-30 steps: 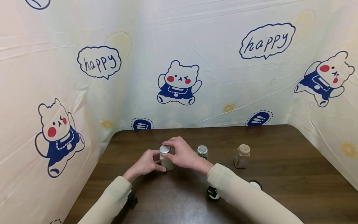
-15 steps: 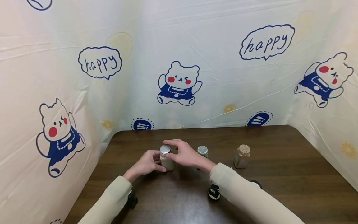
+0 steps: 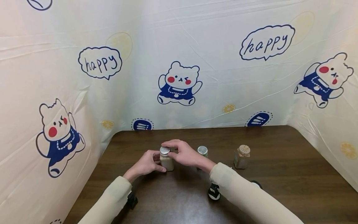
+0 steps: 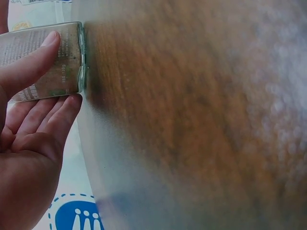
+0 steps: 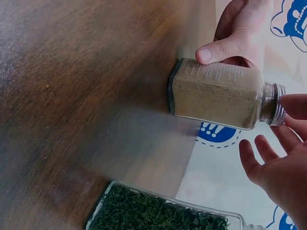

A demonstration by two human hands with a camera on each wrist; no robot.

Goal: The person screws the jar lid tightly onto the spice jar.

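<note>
A glass spice jar with brownish-beige powder [image 3: 167, 164] stands upright on the dark wooden table [image 3: 179, 199], under a silver screw lid [image 3: 165, 151]. My left hand [image 3: 146, 163] grips its lower body, thumb on the near side and fingers behind; in the left wrist view the thumb lies across the printed jar wall [image 4: 69, 55]. Over the top, my right hand [image 3: 184, 153] pinches the lid between thumb and fingers. In the right wrist view, the ridged lid [image 5: 278, 104] sits on the jar neck, with the outer fingers held away from the glass.
A jar of dark green herbs [image 5: 158, 211] stands just right of the held jar, partly behind my right wrist. Farther right is a brown spice jar [image 3: 241, 158] with a perforated top. A black-and-white round thing [image 3: 255, 184] shows beyond my right sleeve. Patterned curtain [image 3: 179, 115] surrounds the table.
The right-hand fingers loosened and lifted slightly off the lid half a second ago and now close on it again. The left hand and the jar have stayed in place.
</note>
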